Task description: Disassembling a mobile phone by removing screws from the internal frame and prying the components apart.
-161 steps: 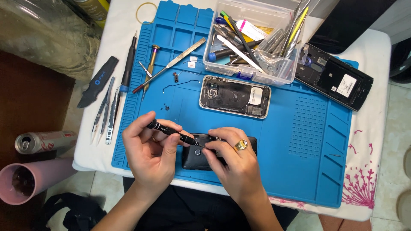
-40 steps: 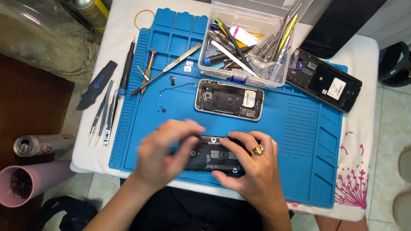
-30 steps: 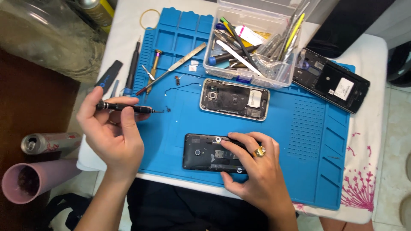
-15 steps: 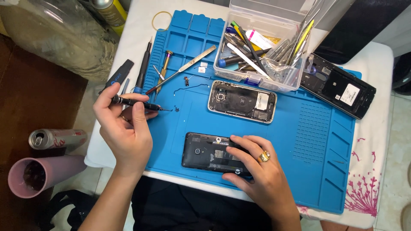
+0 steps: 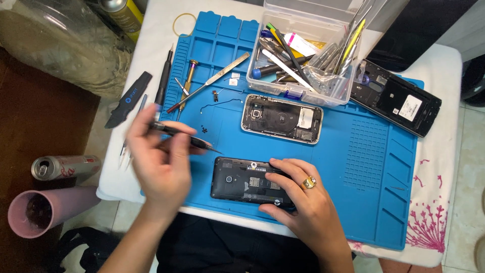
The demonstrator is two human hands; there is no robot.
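My left hand (image 5: 159, 164) grips a thin black tool (image 5: 187, 137) whose tip points right, toward an opened black phone (image 5: 237, 179) lying on the blue work mat (image 5: 364, 167). The hand is blurred from moving. My right hand (image 5: 303, 202), with a gold ring, presses on the right half of that black phone and covers it. A second opened phone (image 5: 281, 118) with a silver frame lies further back on the mat, untouched.
A clear plastic box (image 5: 308, 50) full of tools stands at the back. A black phone back cover (image 5: 396, 103) lies at right. Screwdrivers, a metal spudger (image 5: 212, 81) and tweezers lie at the mat's left. A can (image 5: 63, 167) and a pink tube (image 5: 45, 210) sit below left.
My left hand lifted off the black phone, reached left to the tools, took up a thin black tool and is now swinging back right toward the phone. My right hand stayed on the phone.
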